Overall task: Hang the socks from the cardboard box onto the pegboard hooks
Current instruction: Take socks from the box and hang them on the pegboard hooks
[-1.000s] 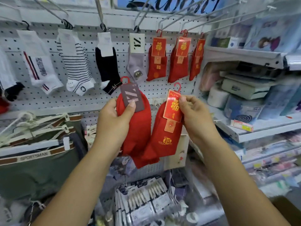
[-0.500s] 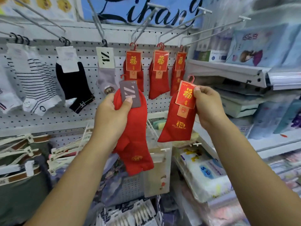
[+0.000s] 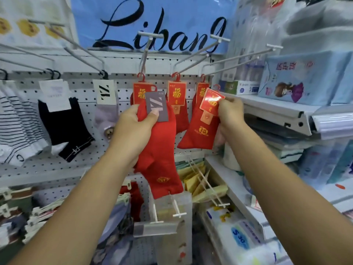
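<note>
The left grip holds a red sock, thumb pressed on its grey tag. The right grip pinches the tilted red card of a second red sock, just right of three hung red socks on the pegboard.

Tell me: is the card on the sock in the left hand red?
No, the left hand grips a red sock whose card is grey with a pale mark.

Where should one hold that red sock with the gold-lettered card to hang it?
Pinch the card at its right edge, coming from the right, as the right hand does. The card is flat, the sock hangs limp below, and the red loop on top is left free for a pegboard hook.
</note>
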Tool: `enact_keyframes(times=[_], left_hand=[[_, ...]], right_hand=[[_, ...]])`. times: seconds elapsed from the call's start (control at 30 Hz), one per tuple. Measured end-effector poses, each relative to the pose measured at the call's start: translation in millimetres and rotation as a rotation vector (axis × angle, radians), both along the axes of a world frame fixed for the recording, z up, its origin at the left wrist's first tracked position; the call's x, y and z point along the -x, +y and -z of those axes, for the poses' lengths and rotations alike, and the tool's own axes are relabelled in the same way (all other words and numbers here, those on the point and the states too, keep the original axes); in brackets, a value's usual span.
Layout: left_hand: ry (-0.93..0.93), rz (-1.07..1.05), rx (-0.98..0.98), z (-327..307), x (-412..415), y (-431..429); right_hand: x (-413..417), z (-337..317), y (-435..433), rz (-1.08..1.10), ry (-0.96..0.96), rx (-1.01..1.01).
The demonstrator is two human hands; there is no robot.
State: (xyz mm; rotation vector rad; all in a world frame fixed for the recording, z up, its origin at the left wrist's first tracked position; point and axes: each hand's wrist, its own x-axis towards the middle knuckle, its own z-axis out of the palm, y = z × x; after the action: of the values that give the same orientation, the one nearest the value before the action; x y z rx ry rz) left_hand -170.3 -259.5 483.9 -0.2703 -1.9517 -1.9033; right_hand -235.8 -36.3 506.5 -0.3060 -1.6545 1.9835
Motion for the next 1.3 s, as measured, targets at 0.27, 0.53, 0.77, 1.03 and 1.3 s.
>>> enact_keyframes(times=[0.27, 0.53, 0.77, 1.03, 1.3], left_hand=[[0.009, 0.034, -0.031, -9, 19, 11], [-0.005, 0.063, -0.072, -8, 23, 10], [-0.033, 0.169, -0.154, -7, 12, 8], [-0.017, 0.237, -0.262, -7, -17, -12], [0.026, 0.164, -0.252, -5, -60, -114]], right_hand=[[34, -28, -6, 0.022, 0.067, 0.059], [36, -18, -1, 0.015, 0.066, -0.218], [-13, 4, -11, 0.031, 0.074, -0.418], [-95, 1, -72, -0.428, 0.207, -0.431], [-110, -5, -184, -0.644, 0.329, -0.409]])
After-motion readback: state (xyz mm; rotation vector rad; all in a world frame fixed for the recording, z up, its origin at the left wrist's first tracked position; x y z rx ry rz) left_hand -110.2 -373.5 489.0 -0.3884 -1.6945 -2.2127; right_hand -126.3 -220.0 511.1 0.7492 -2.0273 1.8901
